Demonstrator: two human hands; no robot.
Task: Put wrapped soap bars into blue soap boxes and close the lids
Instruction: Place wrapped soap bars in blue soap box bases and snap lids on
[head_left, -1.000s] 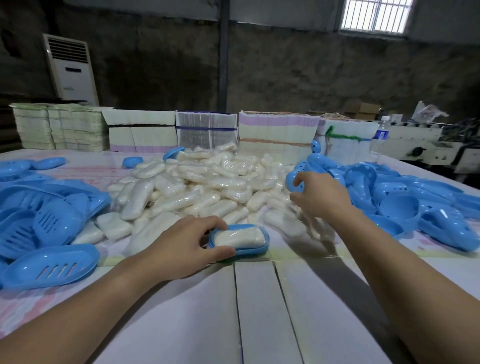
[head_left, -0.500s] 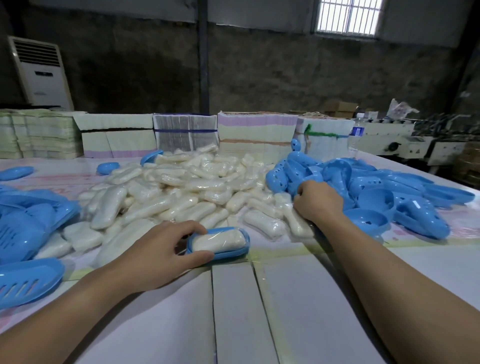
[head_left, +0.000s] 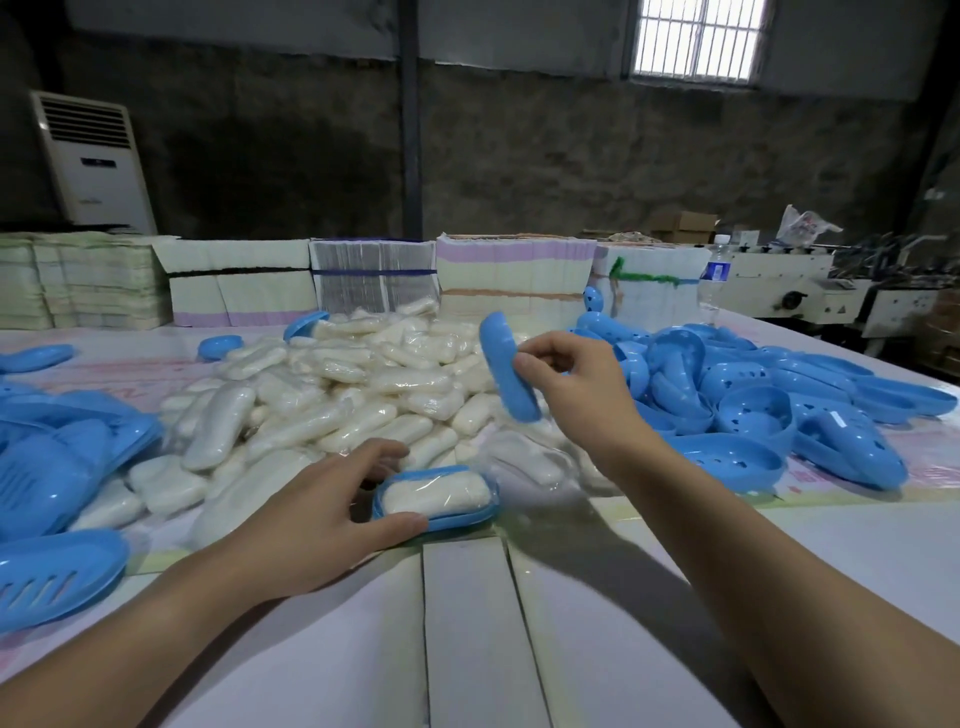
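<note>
White table (head_left: 467, 649), dim concrete-walled room

No text, brand, number or sign can be read anywhere in the head view. The white standing air conditioner (head_left: 92, 161) at the far left carries a small dark panel and a faint mark lower down, both too small to make out. The water bottle (head_left: 716, 275) at the back right has a blue label whose print is blurred. The plastic bag (head_left: 804, 228) behind it shows reddish printing that cannot be read. The table covering (head_left: 130, 364) bears pale pink printed marks, too washed out to decipher. The stacked flat cartons (head_left: 514, 275) show only coloured bands.
</note>
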